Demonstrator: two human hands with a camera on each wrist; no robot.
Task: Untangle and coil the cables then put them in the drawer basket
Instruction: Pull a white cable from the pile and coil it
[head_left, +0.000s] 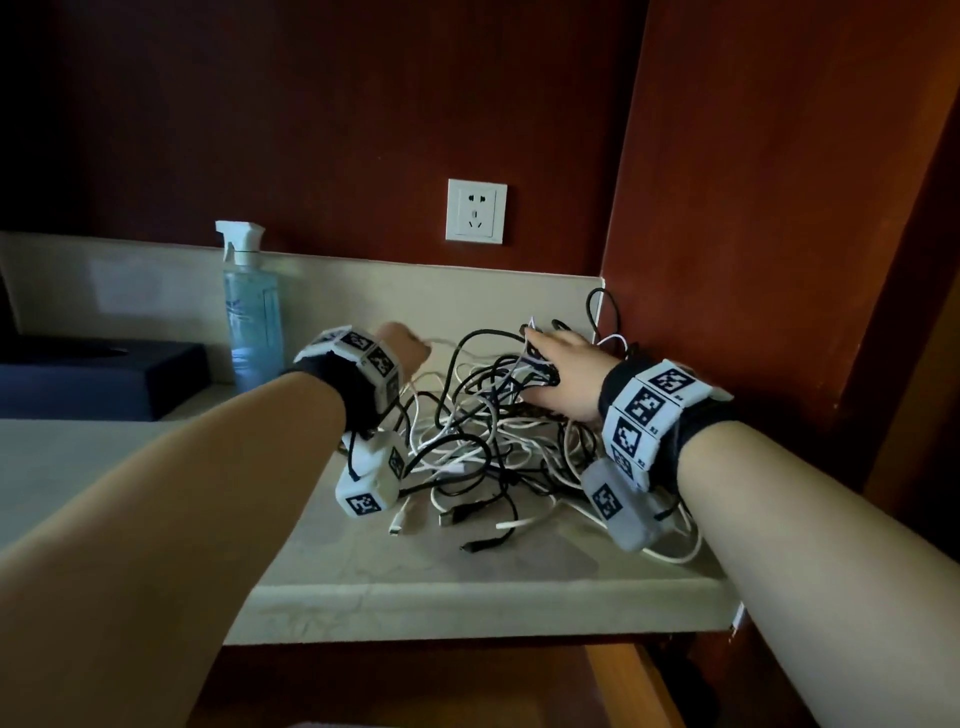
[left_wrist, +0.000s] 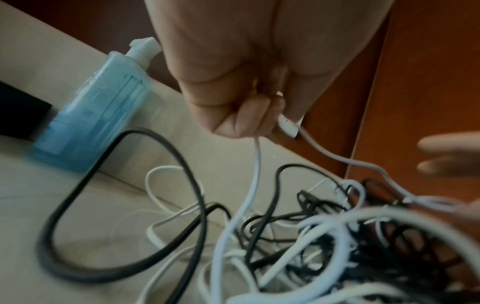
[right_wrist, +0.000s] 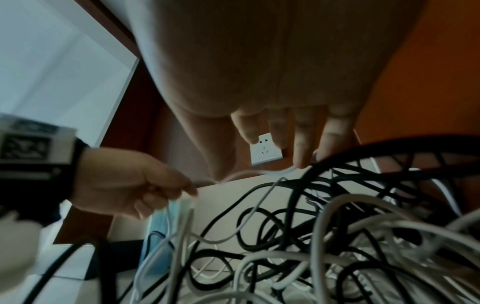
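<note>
A tangle of black and white cables (head_left: 483, 441) lies on the beige counter (head_left: 130, 467), pushed into the right corner. My left hand (head_left: 402, 348) hovers over the tangle's left side. In the left wrist view this hand (left_wrist: 246, 102) is closed as a fist round a white cable (left_wrist: 255, 164) and its white plug (left_wrist: 287, 125). That cable runs down into the tangle (left_wrist: 324, 236). My right hand (head_left: 563, 374) lies on top of the heap, and its straight fingers (right_wrist: 298, 144) touch the upper strands (right_wrist: 324, 226). No drawer basket is in view.
A blue spray bottle (head_left: 253, 312) stands against the backsplash, left of the cables. A dark blue box (head_left: 98, 374) sits further left. A white wall socket (head_left: 476, 210) is above the heap. A brown side wall (head_left: 753, 234) closes the right. The counter's front edge (head_left: 467, 603) is near.
</note>
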